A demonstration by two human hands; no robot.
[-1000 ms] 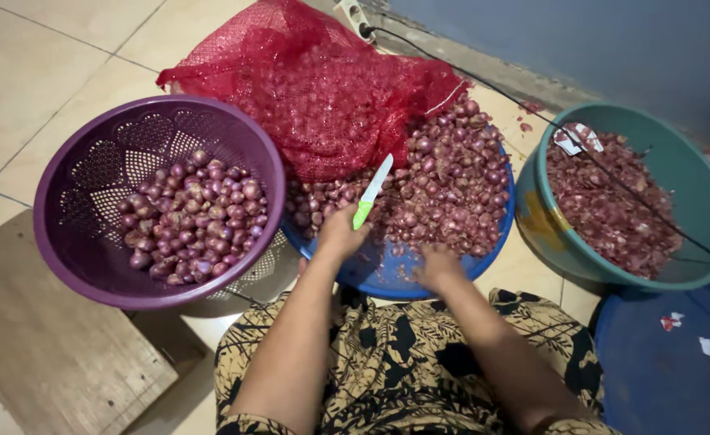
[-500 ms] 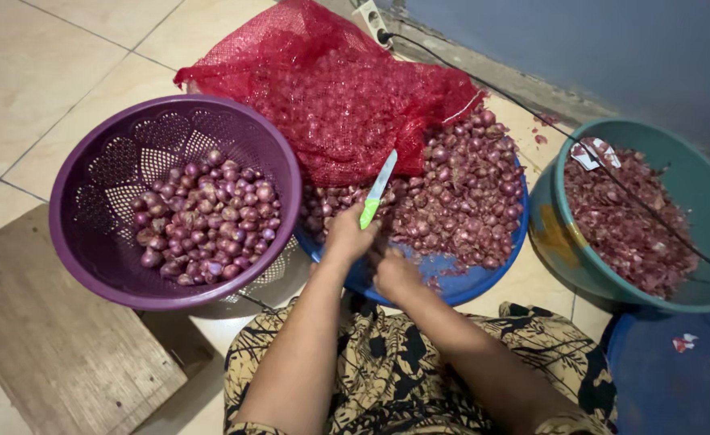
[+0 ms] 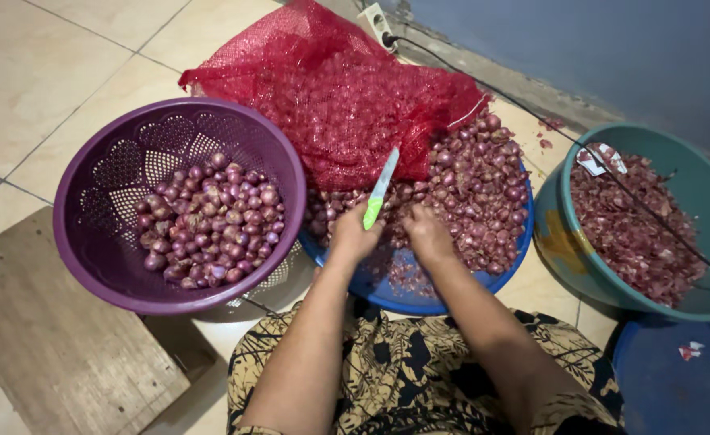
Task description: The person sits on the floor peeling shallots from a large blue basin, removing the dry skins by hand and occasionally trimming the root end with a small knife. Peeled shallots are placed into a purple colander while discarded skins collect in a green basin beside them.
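Observation:
My left hand (image 3: 353, 236) grips a small knife (image 3: 380, 189) with a green handle, its blade pointing up over the blue basin (image 3: 419, 294). My right hand (image 3: 427, 234) is right beside it, fingers curled down among the unpeeled shallots (image 3: 484, 189) in that basin; whether it holds one is hidden. A red mesh sack (image 3: 347, 105) of shallots lies over the basin's far side. Peeled shallots (image 3: 210, 229) fill the bottom of a purple perforated basket (image 3: 97, 242) to the left.
A teal basin (image 3: 568, 234) holding red shallot skins stands at the right, with a black cable across it. A dark blue lid (image 3: 669, 387) lies at the lower right. A wooden board (image 3: 49, 346) lies on the tiled floor at the lower left. A wall socket (image 3: 375, 20) sits at the top.
My right hand has drawn in from the right to sit close beside my left hand. The knife hand stays in about the same spot over the basin.

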